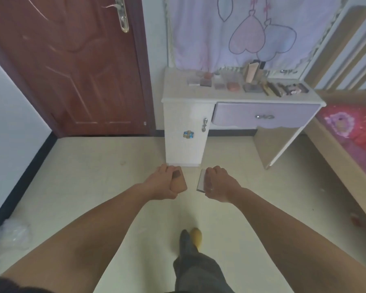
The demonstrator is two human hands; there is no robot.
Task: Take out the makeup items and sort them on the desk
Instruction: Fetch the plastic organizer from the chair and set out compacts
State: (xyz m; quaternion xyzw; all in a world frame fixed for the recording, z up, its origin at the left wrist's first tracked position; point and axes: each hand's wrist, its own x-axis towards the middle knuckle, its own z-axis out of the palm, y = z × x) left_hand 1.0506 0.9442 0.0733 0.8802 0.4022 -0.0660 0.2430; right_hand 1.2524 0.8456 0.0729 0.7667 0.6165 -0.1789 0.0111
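- You are carrying one item in each hand over bare floor (93, 176), well short of the desk (175, 89); a loose grip on either could let it fall and crack, as I judge it.
- Your left hand (163, 182) is clamped round a tan compact (179, 183) with a dark patch; it sticks out toward your right, held only along one side, so it may slip.
- Your right hand (217, 183) pinches a flat silver case (201, 181) by its edge; most of the case hangs free of the fingers, which looks the weaker hold.
- The row of makeup items (251, 86) already fills the right and rear of the desk; setting these down carelessly could knock the upright ones over.
- The desk's left front part looks bare, so it seems the safer landing spot.
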